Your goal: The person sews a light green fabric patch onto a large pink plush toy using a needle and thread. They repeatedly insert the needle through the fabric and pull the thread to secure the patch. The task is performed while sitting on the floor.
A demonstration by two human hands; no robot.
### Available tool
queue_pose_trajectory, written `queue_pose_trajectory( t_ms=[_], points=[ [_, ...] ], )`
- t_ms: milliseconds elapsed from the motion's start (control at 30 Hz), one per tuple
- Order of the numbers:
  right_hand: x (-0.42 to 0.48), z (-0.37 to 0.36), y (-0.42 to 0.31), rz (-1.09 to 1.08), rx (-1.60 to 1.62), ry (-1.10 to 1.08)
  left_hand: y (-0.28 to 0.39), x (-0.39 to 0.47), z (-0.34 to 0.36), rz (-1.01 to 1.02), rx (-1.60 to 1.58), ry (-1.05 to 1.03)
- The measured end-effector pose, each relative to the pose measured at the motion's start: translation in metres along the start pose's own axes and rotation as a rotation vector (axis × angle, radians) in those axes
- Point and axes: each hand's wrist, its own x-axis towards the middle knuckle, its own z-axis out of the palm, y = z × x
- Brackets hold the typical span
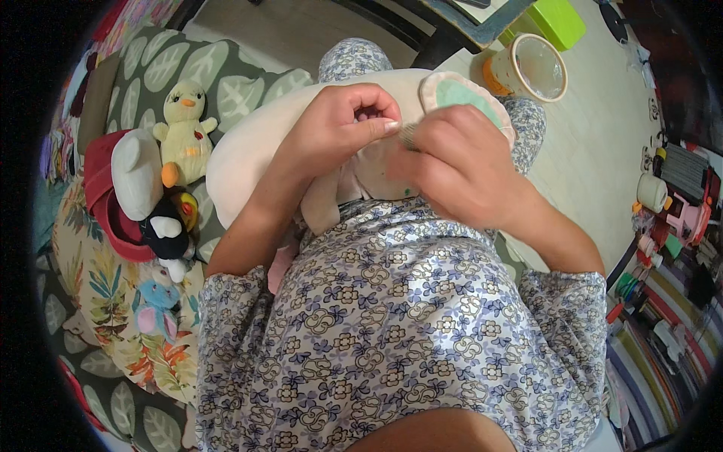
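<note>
A large cream plush toy [260, 147] lies across the lap, with a round mint-green ear [460, 96] edged in pale pink at its right. My left hand [333, 127] is over the plush, thumb and forefinger pinched together at the tips. Whether anything thin is between them cannot be made out. Close by on the right, my right hand [469, 164] is curled and blurred by motion. From its fingers shows a small greyish ribbed or bristled piece [410, 137], too blurred to name. A small green mark [407, 192] shows on the plush below.
A yellow chick plush [185, 133], a red cap [107, 198] and a blue elephant plush [158, 308] lie on cushions at left. At upper right stand a lined bin [539, 68], a lime-green box [556, 22] and a dark-edged table [483, 34]. Household items crowd the right side.
</note>
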Motion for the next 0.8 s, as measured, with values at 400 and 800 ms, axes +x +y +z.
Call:
queue_pose_trajectory(
  t_ms=[400,800],
  points=[
    [-0.015,-0.094,0.046,0.817,1.643,0.696,-0.004,-0.021,0.022,0.405,0.487,0.255],
    [-0.072,-0.225,0.098,0.629,1.423,0.993,-0.007,-0.021,0.023,0.405,0.505,0.239]
  ],
)
